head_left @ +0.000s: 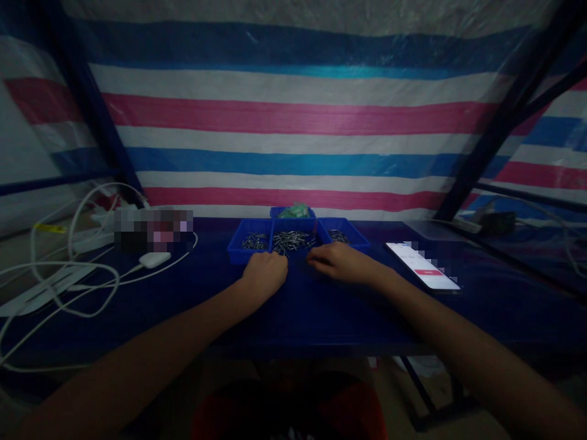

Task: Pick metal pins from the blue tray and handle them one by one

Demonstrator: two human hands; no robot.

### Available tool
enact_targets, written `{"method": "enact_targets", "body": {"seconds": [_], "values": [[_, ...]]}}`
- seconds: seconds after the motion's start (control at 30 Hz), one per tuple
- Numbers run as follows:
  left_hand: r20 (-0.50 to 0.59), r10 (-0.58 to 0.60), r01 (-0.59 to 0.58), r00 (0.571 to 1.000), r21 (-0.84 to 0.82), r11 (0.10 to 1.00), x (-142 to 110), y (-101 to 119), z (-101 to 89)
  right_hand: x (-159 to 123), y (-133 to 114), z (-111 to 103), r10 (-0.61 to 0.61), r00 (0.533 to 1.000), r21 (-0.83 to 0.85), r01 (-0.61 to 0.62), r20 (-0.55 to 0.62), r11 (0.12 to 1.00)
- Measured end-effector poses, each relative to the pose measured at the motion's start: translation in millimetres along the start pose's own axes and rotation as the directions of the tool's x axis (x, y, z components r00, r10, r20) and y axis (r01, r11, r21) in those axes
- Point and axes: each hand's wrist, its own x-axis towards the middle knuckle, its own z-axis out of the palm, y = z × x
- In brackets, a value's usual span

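A loose pile of small, thin metal pieces, screw-like in shape (291, 239), lies on the blue table between two blue trays. My left hand (266, 274) rests at the front of the left tray (235, 247), its fingers curled down and closed at the near left side of the pile. My right hand (338, 261) is in front of the right tray (360, 239), fingers bent inward and closed toward the pile's near right side. Whatever either hand pinches is hidden or too small to name. Both trays contain similar metal pieces.
Behind the pile stands a third blue tray (275, 212) with a green plastic bag (296, 211). A lit phone (422, 267) lies at the right. White cables (114, 284) and a white adapter (155, 260) spread over the left side. A striped sheet (293, 116) hangs behind the table.
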Motion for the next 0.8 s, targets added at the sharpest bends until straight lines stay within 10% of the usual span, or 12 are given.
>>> {"method": "enact_targets", "body": {"seconds": [0.8], "values": [[-0.081, 0.309, -0.319, 0.948, -0.215, 0.923, 8.8, -3.0, 6.6, 2.5, 5.3, 16.5, -0.003, 0.999, 0.044, 0.001, 0.045, 0.999]]}}
